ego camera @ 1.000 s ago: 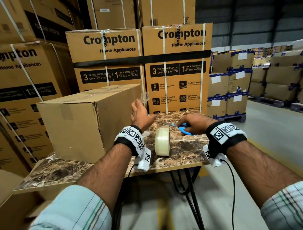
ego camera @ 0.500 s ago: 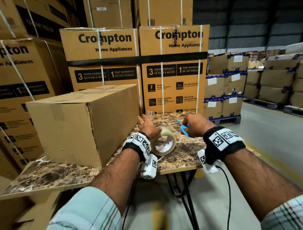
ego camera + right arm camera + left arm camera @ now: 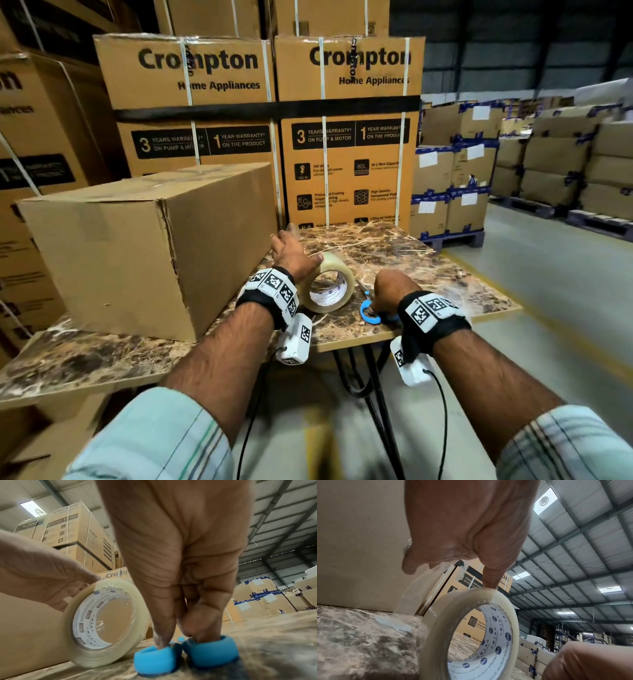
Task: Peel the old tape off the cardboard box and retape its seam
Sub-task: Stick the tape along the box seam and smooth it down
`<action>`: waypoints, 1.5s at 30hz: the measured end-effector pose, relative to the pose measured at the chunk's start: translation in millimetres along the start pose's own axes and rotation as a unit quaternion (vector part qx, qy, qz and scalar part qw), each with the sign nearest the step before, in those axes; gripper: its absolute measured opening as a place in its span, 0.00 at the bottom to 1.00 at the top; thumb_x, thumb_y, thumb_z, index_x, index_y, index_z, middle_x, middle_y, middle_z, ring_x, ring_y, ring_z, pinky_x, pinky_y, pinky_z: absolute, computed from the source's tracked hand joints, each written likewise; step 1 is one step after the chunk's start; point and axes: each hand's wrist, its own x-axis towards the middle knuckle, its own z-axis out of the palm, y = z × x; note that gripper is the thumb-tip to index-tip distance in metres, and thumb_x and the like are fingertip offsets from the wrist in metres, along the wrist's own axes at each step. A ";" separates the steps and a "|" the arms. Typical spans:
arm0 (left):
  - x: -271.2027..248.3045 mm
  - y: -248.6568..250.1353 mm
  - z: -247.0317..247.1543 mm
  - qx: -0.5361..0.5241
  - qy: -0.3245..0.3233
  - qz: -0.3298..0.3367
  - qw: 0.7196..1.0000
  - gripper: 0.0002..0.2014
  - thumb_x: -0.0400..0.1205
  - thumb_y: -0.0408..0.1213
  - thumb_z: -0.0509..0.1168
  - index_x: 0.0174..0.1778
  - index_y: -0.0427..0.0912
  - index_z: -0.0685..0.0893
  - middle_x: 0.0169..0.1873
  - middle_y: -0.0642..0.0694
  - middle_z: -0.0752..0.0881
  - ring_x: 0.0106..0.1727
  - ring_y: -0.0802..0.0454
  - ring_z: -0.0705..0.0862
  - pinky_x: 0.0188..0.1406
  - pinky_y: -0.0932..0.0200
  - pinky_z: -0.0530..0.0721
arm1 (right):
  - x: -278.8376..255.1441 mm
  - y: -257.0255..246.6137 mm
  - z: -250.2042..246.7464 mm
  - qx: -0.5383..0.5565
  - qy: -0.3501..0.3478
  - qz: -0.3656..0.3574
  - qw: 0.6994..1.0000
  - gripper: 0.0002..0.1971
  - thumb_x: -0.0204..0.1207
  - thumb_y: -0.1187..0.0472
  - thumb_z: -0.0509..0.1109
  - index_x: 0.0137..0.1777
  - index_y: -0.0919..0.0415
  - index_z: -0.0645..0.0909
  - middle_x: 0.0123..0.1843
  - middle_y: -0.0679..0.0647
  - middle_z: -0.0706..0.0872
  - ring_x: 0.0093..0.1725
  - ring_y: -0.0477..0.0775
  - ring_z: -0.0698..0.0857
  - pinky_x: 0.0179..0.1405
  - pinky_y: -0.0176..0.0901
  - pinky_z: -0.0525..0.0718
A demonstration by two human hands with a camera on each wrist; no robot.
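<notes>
A brown marbled table [image 3: 394,246] is lying under my right hand [image 3: 394,291] and my left hand [image 3: 291,255], its black metal legs [image 3: 376,377] showing below its near edge. Straight beyond my grip, tall printed Crompton cartons [image 3: 346,154] are standing side by side, with white straps [image 3: 323,137] running down them and a black band [image 3: 267,109] crossing both. Farther out past my right hand, plain boxes [image 3: 452,178] with blue tape and white labels are sitting stacked on a dark pallet [image 3: 455,238]. The grey floor [image 3: 548,274] is stretching away on that side, and skylights are glowing in the ribbed metal roof [image 3: 573,534] above my grip.
</notes>
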 end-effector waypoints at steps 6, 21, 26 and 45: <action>3.4 -2.2 3.4 0.001 0.008 -0.002 1.000 0.51 0.78 0.44 0.72 0.84 0.39 0.41 0.84 0.37 0.36 0.85 0.35 0.46 0.82 0.40 0.53 | 5.9 -10.4 5.6 0.123 0.071 -0.006 0.990 0.15 0.75 0.60 0.77 0.58 0.66 0.84 0.52 0.60 0.88 0.49 0.58 0.85 0.45 0.43 0.79; 19.7 -4.4 -32.0 -0.082 0.132 0.110 0.982 0.13 0.84 0.30 0.59 0.64 0.40 0.79 0.54 0.42 0.85 0.45 0.49 0.85 0.40 0.53 0.88 | 18.7 -32.5 -9.5 0.148 0.176 -0.046 0.972 0.10 0.75 0.57 0.76 0.52 0.58 0.82 0.45 0.54 0.89 0.43 0.56 0.88 0.49 0.54 0.90; 9.7 1.8 -47.4 -0.146 0.126 0.129 0.973 0.13 0.85 0.27 0.56 0.61 0.43 0.81 0.50 0.47 0.84 0.39 0.51 0.81 0.35 0.56 0.81 | 25.8 -22.9 -20.1 0.101 0.137 -0.025 0.985 0.09 0.74 0.57 0.77 0.49 0.62 0.87 0.45 0.58 0.90 0.46 0.58 0.88 0.51 0.51 0.88; -32.3 3.3 -109.8 -0.202 0.115 0.161 0.959 0.08 0.87 0.37 0.59 0.47 0.48 0.83 0.47 0.41 0.89 0.51 0.42 0.88 0.54 0.41 0.88 | -9.7 -101.0 -29.9 0.450 -0.112 -0.216 0.859 0.32 0.70 0.53 0.81 0.70 0.59 0.73 0.54 0.49 0.85 0.55 0.52 0.85 0.64 0.57 0.82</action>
